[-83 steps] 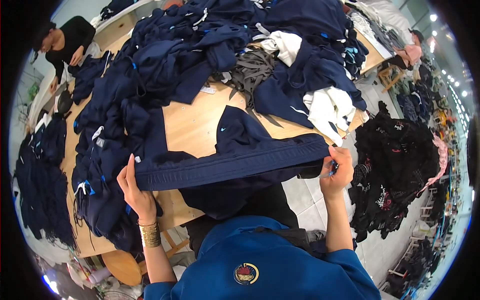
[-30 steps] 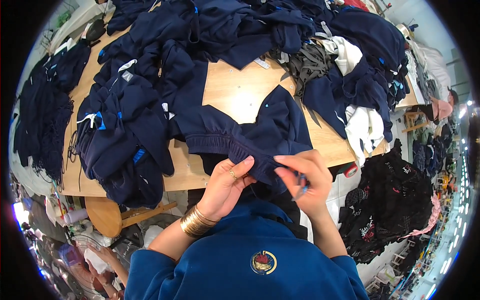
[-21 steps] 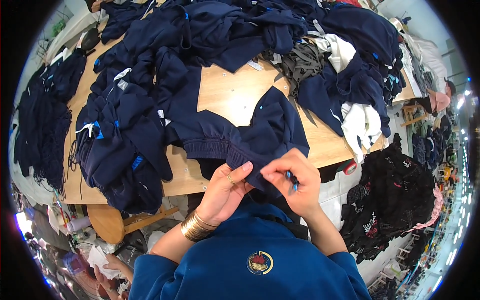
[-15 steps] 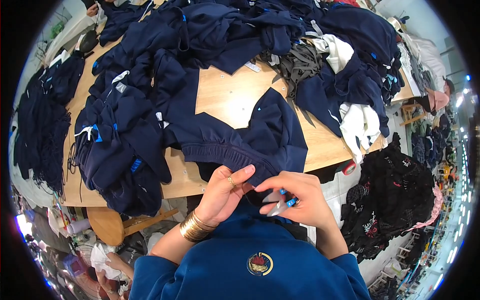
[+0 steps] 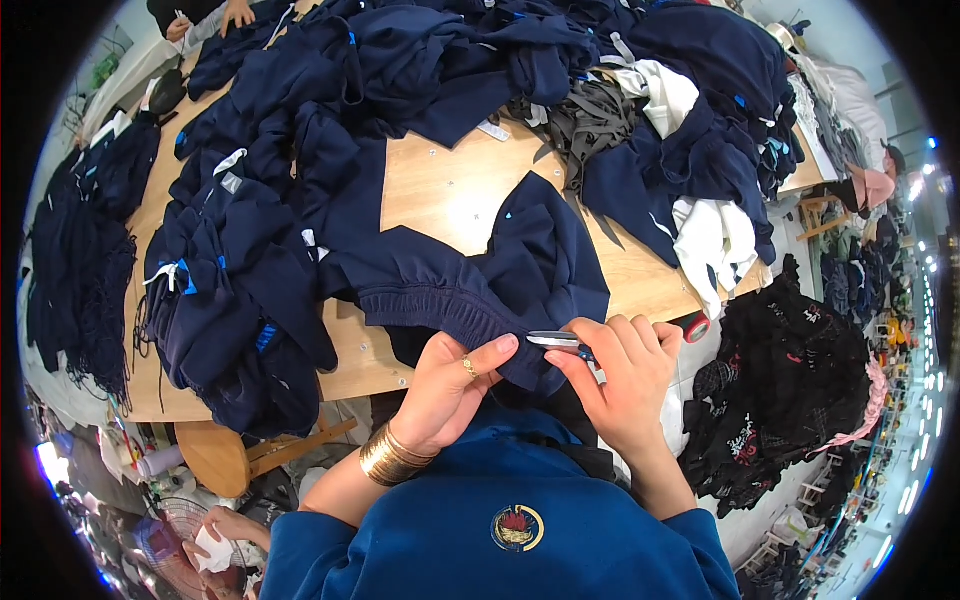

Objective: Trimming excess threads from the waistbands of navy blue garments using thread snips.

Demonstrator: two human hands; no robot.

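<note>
Navy trousers lie at the table's near edge, their gathered elastic waistband turned toward me. My left hand is closed on that waistband, pinching it with the thumb on top. In my right hand I grip thread snips with some blue on the handle. The blades lie level and point left, their tips at the waistband edge just beside my left thumb. Whether a thread sits between the blades is too small to tell.
Heaped navy garments cover much of the wooden table. Grey strips and white cloth lie on the right. A stool stands below the left edge; black garments pile at right. Another person's hands show at far left.
My right hand has turned and lifted slightly, bringing the snips from below my fingers up to the waistband edge, blades now level and closer together. My left hand keeps its pinch.
</note>
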